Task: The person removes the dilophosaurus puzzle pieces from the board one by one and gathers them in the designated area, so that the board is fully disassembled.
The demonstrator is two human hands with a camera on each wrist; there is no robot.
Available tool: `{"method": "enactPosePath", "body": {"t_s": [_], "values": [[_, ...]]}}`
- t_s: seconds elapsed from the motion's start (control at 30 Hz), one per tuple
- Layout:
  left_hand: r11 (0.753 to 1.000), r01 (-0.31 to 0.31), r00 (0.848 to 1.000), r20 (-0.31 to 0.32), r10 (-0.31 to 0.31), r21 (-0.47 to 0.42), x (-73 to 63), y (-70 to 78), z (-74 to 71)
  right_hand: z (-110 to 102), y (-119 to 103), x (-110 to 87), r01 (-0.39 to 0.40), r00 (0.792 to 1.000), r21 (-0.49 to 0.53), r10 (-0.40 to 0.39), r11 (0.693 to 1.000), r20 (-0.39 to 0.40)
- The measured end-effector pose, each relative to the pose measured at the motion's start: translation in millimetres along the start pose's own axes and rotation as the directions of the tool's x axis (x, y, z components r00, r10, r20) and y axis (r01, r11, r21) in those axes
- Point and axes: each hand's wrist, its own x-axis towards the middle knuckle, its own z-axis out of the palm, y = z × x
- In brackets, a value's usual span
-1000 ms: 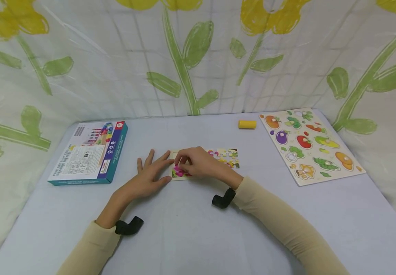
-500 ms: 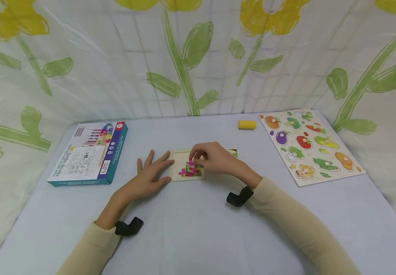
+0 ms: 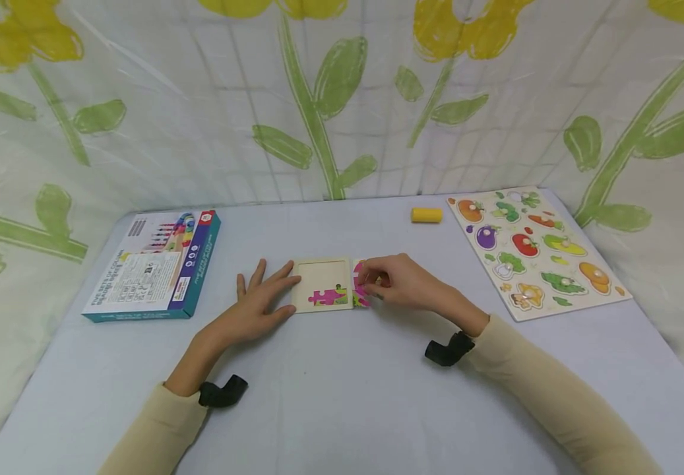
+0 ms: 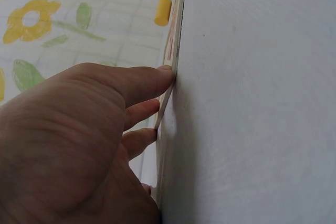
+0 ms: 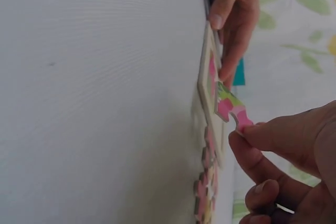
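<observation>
A square wooden puzzle tray [image 3: 320, 272] lies mid-table, its upper part bare, with pink-and-green jigsaw pieces [image 3: 330, 296] along its lower right. My left hand [image 3: 261, 305] is spread on the table, thumb and fingertips touching the tray's left edge. Just right of the tray, my right hand [image 3: 404, 284] pinches a pink-and-green jigsaw piece [image 5: 231, 106] between thumb and index finger. The right wrist view shows it held above the surface and tilted. Beneath that hand are more puzzle pieces [image 5: 206, 195], mostly hidden in the head view.
On the left lies a teal-edged box [image 3: 152, 264]. A vegetable peg puzzle board [image 3: 534, 264] is at the right, with a yellow cylinder [image 3: 427, 215] near the back edge. A flower-printed curtain [image 3: 199, 132] hangs behind the table.
My right hand has moved right from over the tray, carrying a piece out of it and exposing more of the tray. My left hand has stayed at the tray's left edge.
</observation>
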Motion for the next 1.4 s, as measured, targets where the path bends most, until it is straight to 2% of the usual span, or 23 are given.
{"method": "enactPosePath", "body": {"t_s": [0.23,0.5,1.4], "values": [[1.000,0.003,1.000,-0.002,-0.003,0.003,-0.6,0.1,0.4,4.7,5.4,-6.4,0.033,0.999,-0.043,-0.032,0.999,0.016],[1.000,0.006,1.000,0.001,-0.006,0.003,0.3,-0.8,0.5,7.6,9.6,-3.9,0.037,0.999,-0.108,-0.035,0.993,0.012],[1.000,0.004,1.000,0.009,-0.004,-0.009,-0.6,-2.2,0.3,11.8,13.4,-1.1,0.058,0.998,-0.137,-0.058,0.989,0.003]]}}
